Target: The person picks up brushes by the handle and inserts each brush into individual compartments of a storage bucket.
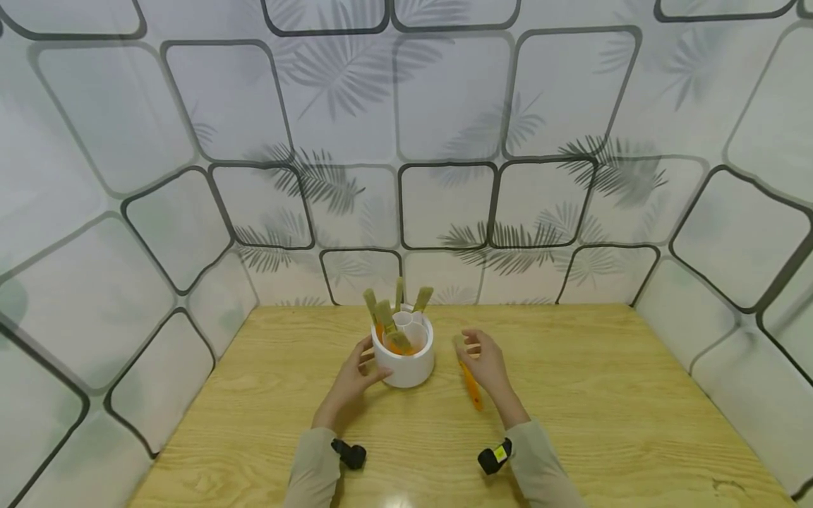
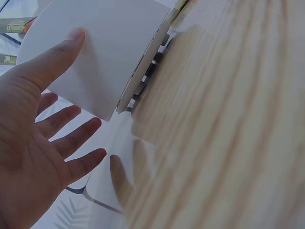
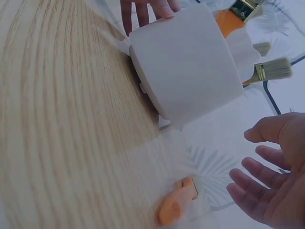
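Note:
A round white holder stands on the table, with several paintbrushes in it, bristles up. My left hand is at the holder's left side; in the left wrist view the thumb lies against its wall and the other fingers are spread loosely. To the right of the holder lies a loose paintbrush with an orange handle. Over its bristle end hovers my right hand. In the right wrist view that hand's fingers are relaxed and hold nothing, apart from the orange handle.
Inside the holder are white tube-like sections. The wooden table extends to both sides. A patterned curtain or wall covering rises behind its back edge and at the sides. Each wrist wears a small black camera.

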Demonstrator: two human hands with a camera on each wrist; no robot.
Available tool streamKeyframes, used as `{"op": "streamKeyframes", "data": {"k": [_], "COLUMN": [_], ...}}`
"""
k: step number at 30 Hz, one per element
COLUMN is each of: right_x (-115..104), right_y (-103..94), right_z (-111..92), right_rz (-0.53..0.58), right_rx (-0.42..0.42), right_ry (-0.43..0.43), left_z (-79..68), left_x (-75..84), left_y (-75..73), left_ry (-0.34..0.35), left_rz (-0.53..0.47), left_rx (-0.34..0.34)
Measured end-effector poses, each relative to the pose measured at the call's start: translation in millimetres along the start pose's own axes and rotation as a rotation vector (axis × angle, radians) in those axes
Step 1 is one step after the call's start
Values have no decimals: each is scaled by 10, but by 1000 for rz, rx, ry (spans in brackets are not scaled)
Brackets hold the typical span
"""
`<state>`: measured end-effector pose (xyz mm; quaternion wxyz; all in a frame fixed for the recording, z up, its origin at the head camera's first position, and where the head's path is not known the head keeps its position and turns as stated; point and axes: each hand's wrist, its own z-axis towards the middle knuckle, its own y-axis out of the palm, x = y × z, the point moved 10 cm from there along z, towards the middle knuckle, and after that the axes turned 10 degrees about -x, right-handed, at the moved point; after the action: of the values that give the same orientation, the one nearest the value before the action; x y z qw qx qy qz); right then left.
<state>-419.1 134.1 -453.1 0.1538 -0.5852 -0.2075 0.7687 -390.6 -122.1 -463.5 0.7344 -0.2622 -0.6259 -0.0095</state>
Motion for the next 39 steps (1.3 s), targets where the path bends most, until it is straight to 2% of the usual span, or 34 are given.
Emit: {"op": "streamKeyframes", "data": {"k": [11,21,26,29,32,39], "right_x": [176,236,287,324,339,377], "right_y": [51,81,116,134,139,150], "right_z": [-41,-45,-52,-51,-55,-76], "right_rz": [-19,-79,-74,-76,-90,-130], "right_rx": [-69,-108,-145,-150,-147,-147], "right_ry": [120,145,167,168,164,185], "left_z": [12,22,75,62,7,-15], "left_x": [-17,-10,-154,-136,1,6], "left_y": [-6,-34,-51,-51,-38,-31], "left_ry": [8,7,5,13,4,-7], "left_rz": [-15,-3,-8,-4,-13,-6], "left_rx": [-1,27,48,47,30,26]}}
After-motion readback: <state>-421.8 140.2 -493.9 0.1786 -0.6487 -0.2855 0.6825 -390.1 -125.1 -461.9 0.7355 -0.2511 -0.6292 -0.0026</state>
